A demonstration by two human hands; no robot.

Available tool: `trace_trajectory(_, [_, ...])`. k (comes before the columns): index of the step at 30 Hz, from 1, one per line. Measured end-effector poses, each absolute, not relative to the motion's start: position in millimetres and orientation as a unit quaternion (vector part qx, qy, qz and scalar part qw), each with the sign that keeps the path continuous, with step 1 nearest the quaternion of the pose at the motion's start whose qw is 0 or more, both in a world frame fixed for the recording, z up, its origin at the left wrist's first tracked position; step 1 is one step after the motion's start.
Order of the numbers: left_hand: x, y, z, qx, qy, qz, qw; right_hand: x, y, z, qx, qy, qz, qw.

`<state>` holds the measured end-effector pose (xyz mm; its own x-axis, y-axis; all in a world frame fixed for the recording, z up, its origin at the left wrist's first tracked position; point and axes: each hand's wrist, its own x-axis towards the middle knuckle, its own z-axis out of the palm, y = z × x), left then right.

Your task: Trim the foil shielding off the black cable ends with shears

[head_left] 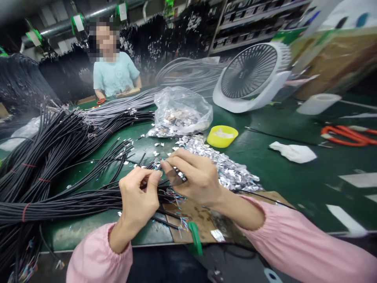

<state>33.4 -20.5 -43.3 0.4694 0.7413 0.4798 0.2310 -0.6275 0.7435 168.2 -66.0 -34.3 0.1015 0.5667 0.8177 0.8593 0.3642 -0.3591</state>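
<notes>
My left hand (140,192) is closed, thumb and forefinger pinched on the end of a thin black cable, mostly hidden by the fingers. Right against it, my right hand (194,175) pinches at the same cable end, where a bit of coloured wire shows at the fingertips. A small dark piece with pale marks sits between the right fingers; its kind is unclear. Below and left of my hands runs a bundle of black cables (79,206), tied with a red band, its stripped coloured wires (184,223) near the table edge. Behind my right hand lies a heap of silver foil scraps (232,167).
A clear plastic bag (182,112) of scraps, a yellow cup (222,136) and a white fan (250,74) stand farther back. Orange-handled scissors (347,135) and crumpled white tissue (293,152) lie right. Large black cable bundles (44,157) fill the left. A person (116,72) sits opposite.
</notes>
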Motion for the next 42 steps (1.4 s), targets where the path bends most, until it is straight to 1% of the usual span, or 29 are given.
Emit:
trace_trajectory(1, [33,-20,-42,0.799,0.303,0.415,0.311,168,-66,-33,-0.550,-0.639,-0.105,0.527])
trace_trajectory(3, [33,-16,-41,0.795,0.305,0.409,0.329,168,-65,-29,-0.544,-0.605,0.045,0.579])
trace_trajectory(5, [32,-13,-40,0.789,0.307,0.403,0.349,168,-66,-25,-0.518,-0.582,0.192,0.597])
trace_trajectory(6, [32,-12,-40,0.785,0.308,0.405,0.354,168,-67,-24,-0.512,-0.582,0.216,0.593])
trace_trajectory(7, [32,-12,-41,0.781,0.309,0.410,0.355,168,-68,-23,-0.518,-0.586,0.194,0.592])
trace_trajectory(10, [32,-13,-43,0.774,0.307,0.435,0.343,169,-70,-24,-0.553,-0.575,0.052,0.600])
trace_trajectory(11, [32,-14,-44,0.772,0.307,0.441,0.339,169,-70,-25,-0.558,-0.570,0.034,0.603])
trace_trajectory(15, [31,-15,-47,0.775,0.292,0.445,0.341,173,-69,-29,-0.546,-0.584,0.085,0.595])
trace_trajectory(18, [30,-14,-45,0.788,0.286,0.414,0.356,173,-68,-29,-0.532,-0.598,0.113,0.589])
trace_trajectory(24, [28,-12,-40,0.800,0.278,0.345,0.404,171,-67,-30,-0.521,-0.603,0.128,0.590])
trace_trajectory(32, [29,-13,-42,0.797,0.292,0.333,0.410,170,-68,-29,-0.529,-0.578,0.190,0.592])
trace_trajectory(35, [30,-13,-41,0.783,0.301,0.350,0.416,170,-70,-31,-0.532,-0.571,0.188,0.596])
trace_trajectory(38, [30,-14,-41,0.759,0.306,0.394,0.418,171,-72,-35,-0.549,-0.561,0.145,0.602])
trace_trajectory(40, [30,-14,-40,0.752,0.305,0.433,0.393,172,-72,-38,-0.550,-0.568,0.114,0.602])
trace_trajectory(42, [29,-13,-41,0.753,0.294,0.478,0.343,173,-73,-38,-0.548,-0.581,0.087,0.595])
